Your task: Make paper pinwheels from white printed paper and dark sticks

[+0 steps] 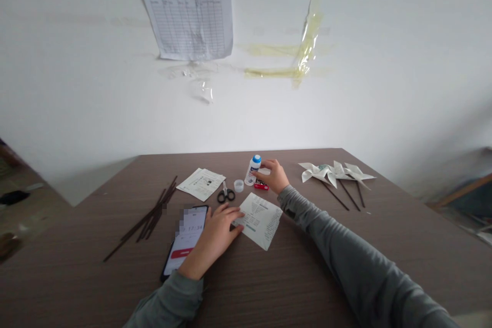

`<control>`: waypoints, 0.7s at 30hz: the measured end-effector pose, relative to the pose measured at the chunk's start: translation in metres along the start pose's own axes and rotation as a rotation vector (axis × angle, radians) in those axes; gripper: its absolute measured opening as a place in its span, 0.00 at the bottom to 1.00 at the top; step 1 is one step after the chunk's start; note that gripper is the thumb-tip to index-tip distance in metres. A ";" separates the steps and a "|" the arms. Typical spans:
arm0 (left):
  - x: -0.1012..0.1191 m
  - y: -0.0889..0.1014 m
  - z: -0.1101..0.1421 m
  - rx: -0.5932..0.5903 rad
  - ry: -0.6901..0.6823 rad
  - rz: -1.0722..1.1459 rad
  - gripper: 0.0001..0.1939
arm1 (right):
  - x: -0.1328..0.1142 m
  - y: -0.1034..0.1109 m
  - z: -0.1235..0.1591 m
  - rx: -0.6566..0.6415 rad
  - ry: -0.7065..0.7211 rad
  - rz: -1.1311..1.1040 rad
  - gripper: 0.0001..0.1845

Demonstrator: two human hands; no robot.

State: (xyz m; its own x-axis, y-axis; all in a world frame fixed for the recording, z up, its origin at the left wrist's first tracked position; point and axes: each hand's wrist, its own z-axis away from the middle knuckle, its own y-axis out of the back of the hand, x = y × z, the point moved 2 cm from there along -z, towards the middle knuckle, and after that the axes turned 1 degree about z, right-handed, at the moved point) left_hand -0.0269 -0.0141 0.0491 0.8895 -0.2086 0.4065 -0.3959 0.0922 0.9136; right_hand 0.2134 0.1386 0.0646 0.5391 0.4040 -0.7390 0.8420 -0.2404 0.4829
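Observation:
My right hand point(273, 176) has its fingers closed around a small white bottle with a blue cap point(252, 170), which looks like a glue bottle and leans slightly. Just under that hand, a small red box point(262, 185) is partly hidden. My left hand point(221, 227) lies with fingers stretched out over the left corner of a square printed paper sheet point(261, 219). The sheet is flat on the table in front of me. Between the hands and the back edge are a clear plastic cap point(239, 185) and black-handled scissors point(226, 195).
A stack of printed paper squares point(201, 184) lies back left, beside several dark brown sticks point(151, 215). A phone point(186, 241) is partly under my left forearm. Paper pinwheels on sticks point(334, 173) rest at the right. Behind the table point(307, 282) stands a white wall.

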 end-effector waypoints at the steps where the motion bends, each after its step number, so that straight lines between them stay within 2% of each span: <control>1: 0.000 0.000 0.000 0.002 0.003 0.004 0.23 | -0.002 -0.003 -0.002 -0.012 0.001 0.012 0.11; 11: 0.002 -0.001 0.003 0.007 -0.012 0.009 0.23 | -0.009 -0.019 -0.006 -0.101 -0.028 0.155 0.10; 21: 0.007 0.004 0.004 0.006 0.010 0.007 0.22 | -0.002 -0.022 -0.004 -0.144 -0.044 0.214 0.09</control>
State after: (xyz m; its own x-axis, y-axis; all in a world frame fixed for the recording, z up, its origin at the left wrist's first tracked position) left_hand -0.0230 -0.0196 0.0560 0.8886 -0.1986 0.4134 -0.4039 0.0878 0.9106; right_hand 0.1932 0.1467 0.0574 0.7075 0.3179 -0.6311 0.6994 -0.1868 0.6899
